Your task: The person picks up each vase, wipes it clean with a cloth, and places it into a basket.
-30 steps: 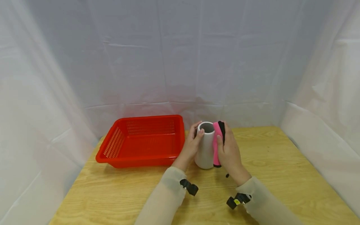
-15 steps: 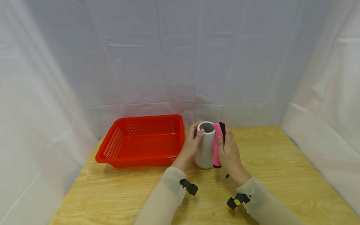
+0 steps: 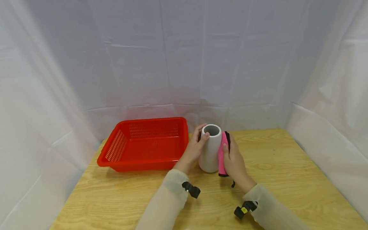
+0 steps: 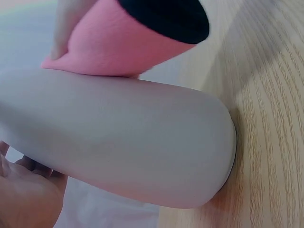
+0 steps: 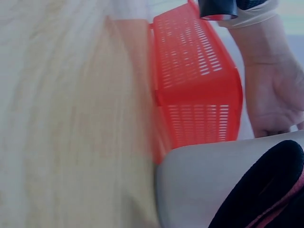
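We see the left hand (image 3: 193, 150) curled round the upright white ceramic cylinder vase (image 3: 210, 150), standing on the wooden worktop (image 3: 287, 166). Right hand (image 3: 234, 159) presses a pink-and-black foam sponge pad (image 3: 222, 153) flat against its 3 o'clock side. Red perforated plastic basket (image 3: 143, 143) sits at 9 o'clock, just beside.

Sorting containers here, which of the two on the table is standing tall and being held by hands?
The white cup, upright, gripped by the left hand; the red basket sits low and untouched beside it.
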